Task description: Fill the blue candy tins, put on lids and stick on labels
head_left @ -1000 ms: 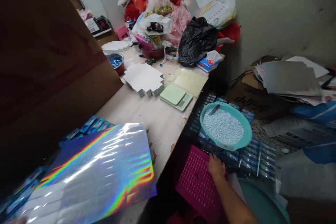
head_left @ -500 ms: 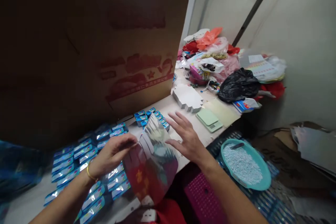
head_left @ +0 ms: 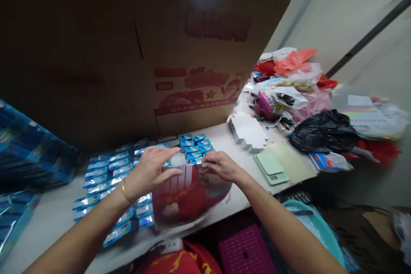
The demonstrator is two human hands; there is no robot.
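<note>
A clear, shiny sheet of plastic film (head_left: 183, 197) hangs in front of me over the near table edge, with red showing through it. My right hand (head_left: 221, 166) pinches its upper right edge between thumb and fingers. At the upper left edge, my left hand (head_left: 150, 170) has its thumb and fingers apart and grips nothing. Small blue packs with shiny tops (head_left: 99, 171) lie in rows on the table to the left, some hidden behind my left arm. A further group of blue packs (head_left: 194, 145) sits just beyond my hands.
A large cardboard box (head_left: 144, 94) stands at the back. Stacked white card (head_left: 248, 130) and a pale green scale (head_left: 271, 167) are on the right, before piled bags (head_left: 324, 135). Below are a magenta basket (head_left: 244, 248) and a turquoise basin (head_left: 335, 244). Blue boxes (head_left: 28, 141) are stacked left.
My left hand has let go of the film and spread its fingers. The right hand, open before, has closed on the film's edge. The film hangs flatter, and the view has swung left.
</note>
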